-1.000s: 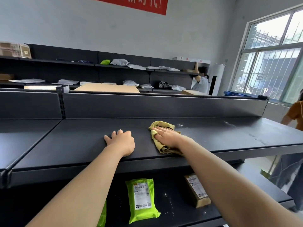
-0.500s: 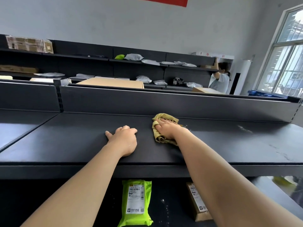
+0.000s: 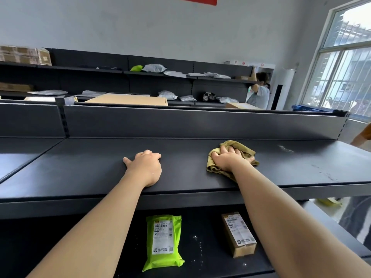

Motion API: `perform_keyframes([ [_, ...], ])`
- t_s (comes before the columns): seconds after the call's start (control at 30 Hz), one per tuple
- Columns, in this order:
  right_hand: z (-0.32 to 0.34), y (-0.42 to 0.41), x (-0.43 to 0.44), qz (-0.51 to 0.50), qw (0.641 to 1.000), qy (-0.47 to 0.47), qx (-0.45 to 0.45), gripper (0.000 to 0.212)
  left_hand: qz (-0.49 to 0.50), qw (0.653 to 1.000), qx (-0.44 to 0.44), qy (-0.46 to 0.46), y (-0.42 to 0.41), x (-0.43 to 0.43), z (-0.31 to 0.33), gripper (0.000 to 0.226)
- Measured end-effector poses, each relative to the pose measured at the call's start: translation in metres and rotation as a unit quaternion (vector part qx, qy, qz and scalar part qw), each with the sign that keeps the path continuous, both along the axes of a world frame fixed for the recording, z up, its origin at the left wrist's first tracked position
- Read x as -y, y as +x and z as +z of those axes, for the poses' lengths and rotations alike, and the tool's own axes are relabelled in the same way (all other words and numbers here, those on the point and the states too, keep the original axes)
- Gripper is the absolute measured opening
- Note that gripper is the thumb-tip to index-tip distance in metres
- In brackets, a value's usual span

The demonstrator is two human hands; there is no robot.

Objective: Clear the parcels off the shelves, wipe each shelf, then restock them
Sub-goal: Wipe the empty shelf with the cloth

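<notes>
The dark top shelf point(image 3: 90, 163) in front of me carries no parcels. My left hand point(image 3: 145, 167) rests on it near the front edge, fingers bent down onto the surface, holding nothing. To its right, my right hand point(image 3: 230, 159) presses a bunched olive-yellow cloth point(image 3: 246, 149) onto the shelf, with the fingers curled over it. White dust marks point(image 3: 286, 148) lie further right on the shelf. On the lower shelf point(image 3: 202, 245) lie a lime-green bagged parcel point(image 3: 162, 239) and a small brown box point(image 3: 239, 234), both labelled.
A flat cardboard box point(image 3: 128, 99) lies behind the shelf's back panel. Wall shelving point(image 3: 220, 78) at the back holds several grey bags and boxes. A person point(image 3: 260, 93) stands at its right end. A window point(image 3: 341, 67) fills the right wall.
My right hand has slid the cloth to the right along the top shelf. My left hand has stayed where it was. The view has turned slightly left.
</notes>
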State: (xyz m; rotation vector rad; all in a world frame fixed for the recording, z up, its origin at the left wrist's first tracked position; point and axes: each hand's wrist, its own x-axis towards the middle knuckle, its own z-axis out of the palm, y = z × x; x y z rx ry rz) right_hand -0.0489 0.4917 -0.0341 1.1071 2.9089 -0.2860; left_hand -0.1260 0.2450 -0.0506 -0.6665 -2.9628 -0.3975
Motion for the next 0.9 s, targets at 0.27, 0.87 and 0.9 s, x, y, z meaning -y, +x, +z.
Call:
perform_keyframes([
  [0.27,0.0,0.021,0.049,-0.004,1.0,0.007,0.01,0.067,-0.01,1.0,-0.002,0.029,0.007,0.003,0.004,0.043],
  [0.87,-0.011,0.075,0.024,0.107,0.989,0.044,-0.092,0.054,-0.114,0.99,-0.054,0.063,0.027,-0.012,0.017,0.031],
  [0.9,-0.01,0.079,0.015,0.101,0.99,0.043,-0.093,0.053,-0.115,0.99,-0.052,0.063,0.031,-0.019,0.017,0.031],
])
